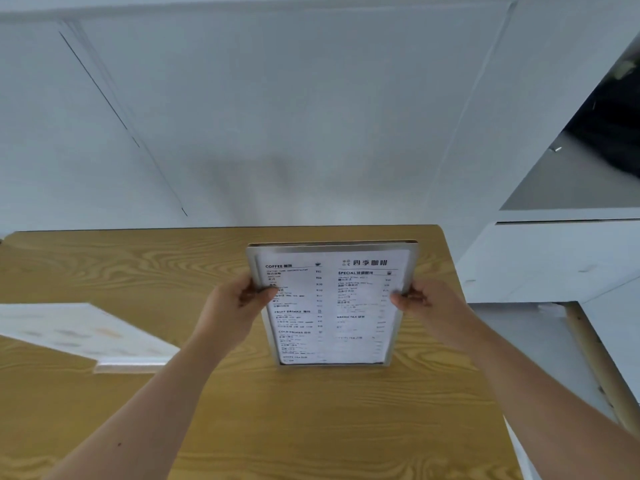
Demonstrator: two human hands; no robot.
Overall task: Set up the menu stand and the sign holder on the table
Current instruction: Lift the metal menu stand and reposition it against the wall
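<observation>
While both arms reach forward over the wooden bench (242, 427), the left hand (231, 306) grips the left edge of the menu stand (330, 303) and the right hand (427, 304) grips its right edge. This stand is upright near the middle of the bench, its printed menu page facing the person; whether its base touches the wood is unclear. Off to the left, a blurred white sign holder (79, 336) lies on the bench.

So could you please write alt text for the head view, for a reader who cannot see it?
Two bare hands, left hand and right hand, grip the side edges of a framed menu stand over a wooden table. A white sign holder lies to the left.
</observation>
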